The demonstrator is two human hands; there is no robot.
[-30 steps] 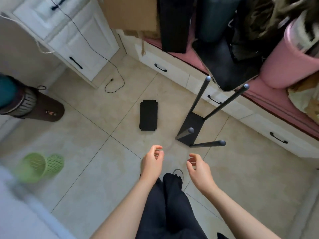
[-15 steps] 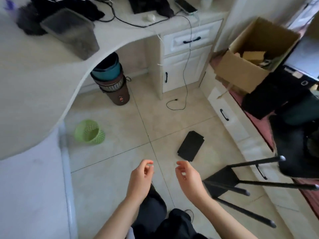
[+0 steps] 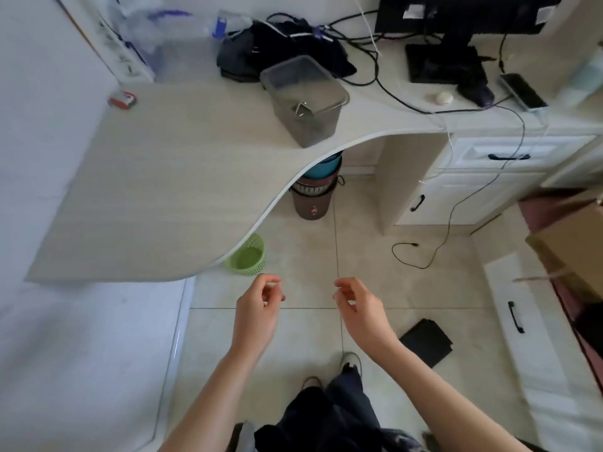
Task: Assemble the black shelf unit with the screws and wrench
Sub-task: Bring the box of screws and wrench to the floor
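Note:
A flat black shelf panel (image 3: pixel 425 342) lies on the tiled floor at the lower right. On the desk stands a clear plastic container (image 3: pixel 305 99) with a small metal piece (image 3: pixel 301 109) inside it. My left hand (image 3: pixel 257 313) and my right hand (image 3: pixel 360 309) hover side by side above the floor, well short of the desk. Their fingers are loosely curled, and I see nothing held in either. The shelf frame with its poles is out of view.
A curved desk top (image 3: pixel 169 197) juts out at the left, above a green basket (image 3: pixel 247 256) and stacked bins (image 3: pixel 315 194). White drawers (image 3: pixel 522 327) and a cardboard box (image 3: pixel 571 249) line the right. A loose cable (image 3: pixel 414 256) lies on the tiles.
My view has swung left, away from the black frame with poles and toward the desk. The frame has left the view, the black panel has slid to the lower right, and my hands have spread slightly.

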